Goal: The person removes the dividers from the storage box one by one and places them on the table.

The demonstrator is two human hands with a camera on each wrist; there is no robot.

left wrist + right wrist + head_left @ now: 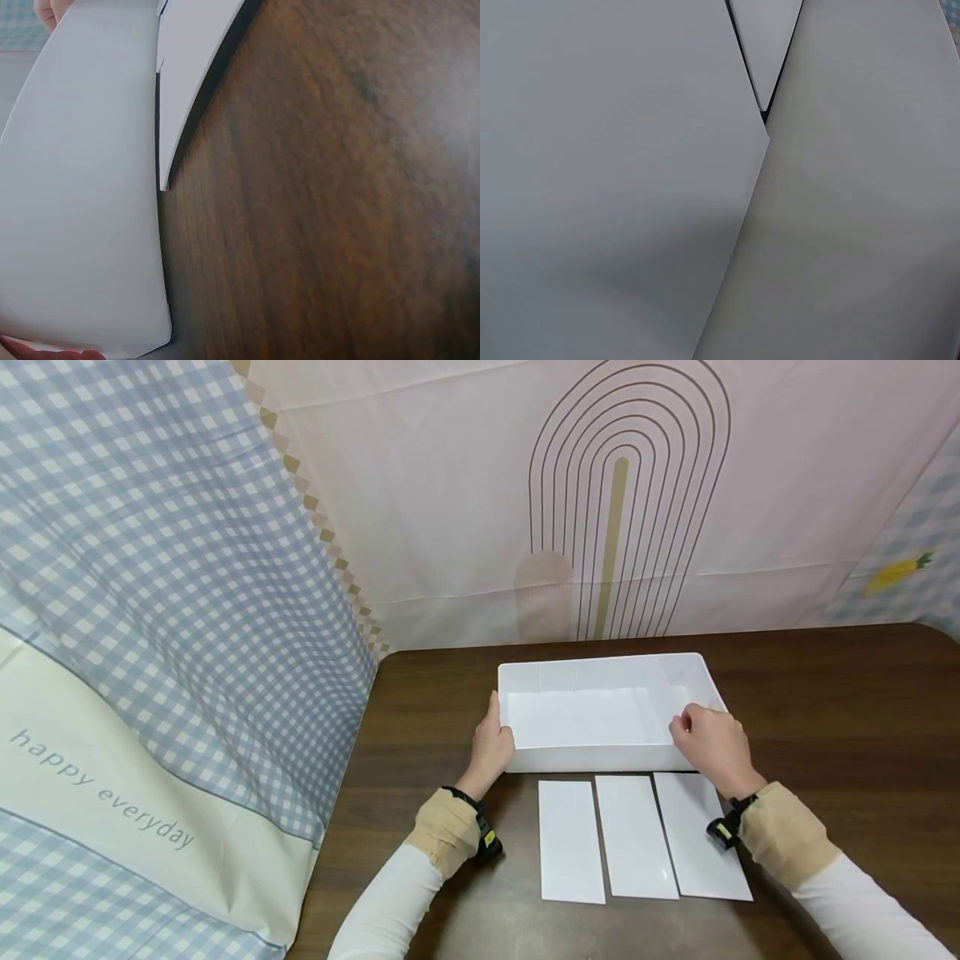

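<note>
A shallow white tray (585,758) sits on the table with its open side up. My left hand (491,747) rests against its left end, fingers along the outside and thumb at the near corner. At the near right rim is my right hand (714,742), its fingers curled over the inside of the tray. Whether those fingers pinch anything is hidden. Three flat white panels lie before the tray: a left panel (572,843), a middle panel (637,839) and a right panel (697,839), which lies partly below my right wrist.
The dark wooden table (847,718) extends to both sides of the tray. A pale cloth with an arch pattern (450,510) hangs behind it. Blue checked cloth (187,568) covers the left side.
</note>
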